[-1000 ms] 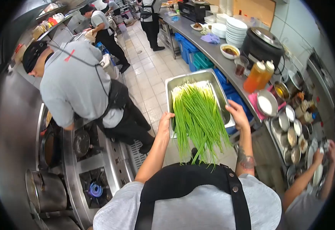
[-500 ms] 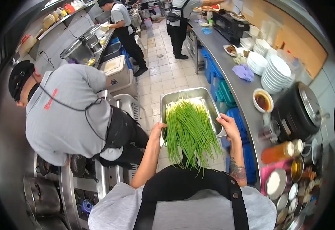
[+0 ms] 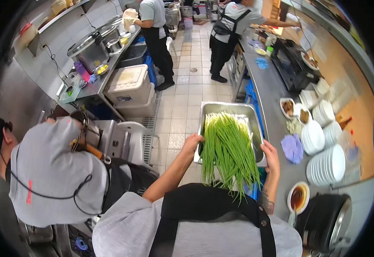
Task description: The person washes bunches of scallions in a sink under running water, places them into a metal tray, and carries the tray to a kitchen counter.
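A rectangular steel pan [image 3: 255,115] is held out in front of my chest above the tiled aisle. In it lies a thick bunch of green chives or thin scallions [image 3: 229,147], pale ends at the far side and green tips hanging over the near edge. My left hand [image 3: 193,144] grips the pan's left rim. On the right rim, my right hand [image 3: 271,157] is closed with the thumb on top. Most of the pan's floor is hidden under the greens.
Left of me a co-worker [image 3: 58,171] bends over the stove. Two more people [image 3: 152,38] stand farther along the aisle. The right counter [image 3: 277,103] carries stacked white plates [image 3: 326,165], a purple cloth [image 3: 292,148], a sauce bowl [image 3: 298,197] and a black cooker [image 3: 324,222]. A white lidded bin [image 3: 127,81] stands left.
I have moved forward along the aisle, with both hands still on the pan. The co-worker on the left and the right counter's plates now appear lower and nearer in view.
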A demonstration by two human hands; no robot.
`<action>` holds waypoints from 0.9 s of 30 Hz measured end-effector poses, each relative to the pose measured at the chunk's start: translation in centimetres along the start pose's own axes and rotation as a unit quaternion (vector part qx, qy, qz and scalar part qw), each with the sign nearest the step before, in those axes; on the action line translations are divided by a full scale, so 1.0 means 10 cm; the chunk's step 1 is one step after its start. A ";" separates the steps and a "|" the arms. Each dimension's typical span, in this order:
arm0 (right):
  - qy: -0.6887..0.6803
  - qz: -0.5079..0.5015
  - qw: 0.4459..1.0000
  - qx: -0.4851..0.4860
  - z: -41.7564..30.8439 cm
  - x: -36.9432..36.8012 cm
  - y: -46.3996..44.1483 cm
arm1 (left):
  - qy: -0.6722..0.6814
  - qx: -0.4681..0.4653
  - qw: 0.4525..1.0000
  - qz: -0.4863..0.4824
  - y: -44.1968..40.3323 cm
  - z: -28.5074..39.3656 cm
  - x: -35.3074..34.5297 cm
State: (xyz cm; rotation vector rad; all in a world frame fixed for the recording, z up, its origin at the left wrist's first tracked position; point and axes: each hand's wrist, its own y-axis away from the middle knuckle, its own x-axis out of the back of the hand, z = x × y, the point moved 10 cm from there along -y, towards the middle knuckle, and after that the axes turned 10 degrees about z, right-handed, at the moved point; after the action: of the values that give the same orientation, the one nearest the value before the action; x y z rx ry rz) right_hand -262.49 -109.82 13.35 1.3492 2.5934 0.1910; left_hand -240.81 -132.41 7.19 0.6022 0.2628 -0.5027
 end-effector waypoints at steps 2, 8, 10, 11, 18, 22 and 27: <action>0.008 0.008 1.000 0.002 -0.02 -0.11 -0.50 | -0.024 -0.026 0.999 0.018 -0.53 0.07 -0.04; 0.042 -0.062 0.997 -0.032 -0.11 -0.74 -2.02 | 0.035 0.017 0.999 0.029 -1.35 0.54 -0.16; 0.040 -0.130 0.990 -0.032 -0.17 -1.13 -2.46 | 0.044 -0.016 0.996 0.075 -1.59 0.79 -0.07; 0.024 -0.154 0.988 -0.020 -0.23 -1.34 -2.69 | 0.047 -0.032 0.993 0.102 -1.71 0.93 0.00; -0.096 -0.262 0.938 -0.207 0.07 -2.91 -3.90 | 0.197 -0.092 0.946 0.241 -2.52 1.39 0.99; 0.196 -0.234 0.943 -0.130 0.59 -3.39 -4.66 | 0.241 -0.119 0.910 0.315 -3.02 1.63 1.74; 0.415 -0.289 0.863 0.010 1.39 -3.65 -5.45 | 0.296 -0.157 0.848 0.410 -3.52 2.22 2.27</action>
State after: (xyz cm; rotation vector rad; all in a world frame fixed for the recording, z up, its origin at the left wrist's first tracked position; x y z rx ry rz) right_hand -281.92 -170.71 -7.04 0.4349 3.5553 0.7835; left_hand -237.88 -179.13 -0.30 0.4774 0.6202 0.5718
